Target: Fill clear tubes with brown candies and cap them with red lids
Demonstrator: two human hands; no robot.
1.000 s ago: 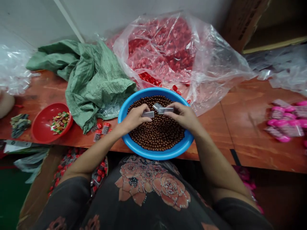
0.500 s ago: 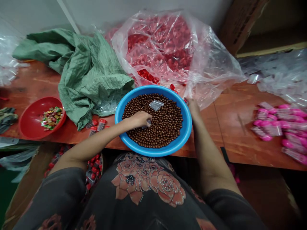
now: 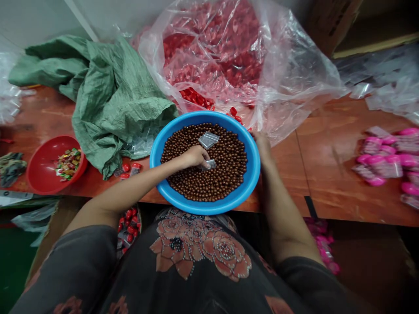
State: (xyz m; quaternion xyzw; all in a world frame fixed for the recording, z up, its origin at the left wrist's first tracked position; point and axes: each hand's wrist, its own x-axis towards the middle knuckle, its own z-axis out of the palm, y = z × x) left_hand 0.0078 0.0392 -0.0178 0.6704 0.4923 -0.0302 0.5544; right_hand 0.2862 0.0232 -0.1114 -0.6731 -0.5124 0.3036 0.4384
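Observation:
A blue basin (image 3: 251, 174) full of small brown balls (image 3: 222, 179) stands at the table's near edge. My left hand (image 3: 195, 156) reaches into it and grips a small clear tube (image 3: 209, 165) pressed among the balls. A few more clear tubes (image 3: 208, 139) lie on the balls farther back. My right hand (image 3: 261, 143) rests at the basin's right rim, by the edge of the big clear plastic bag (image 3: 294, 83); whether it holds anything is hidden.
The big bag holds red caps (image 3: 199, 98). A green woven sack (image 3: 114, 100) lies left of the basin. A red bowl (image 3: 39, 183) of coloured candies sits far left. Pink-capped filled tubes (image 3: 386, 157) lie at the right. Red-capped tubes (image 3: 129, 169) lie beside the basin.
Both hands held clear tubes above the basin; my right hand let go and moved out to the basin's right rim. My left hand dipped its tube into the brown balls.

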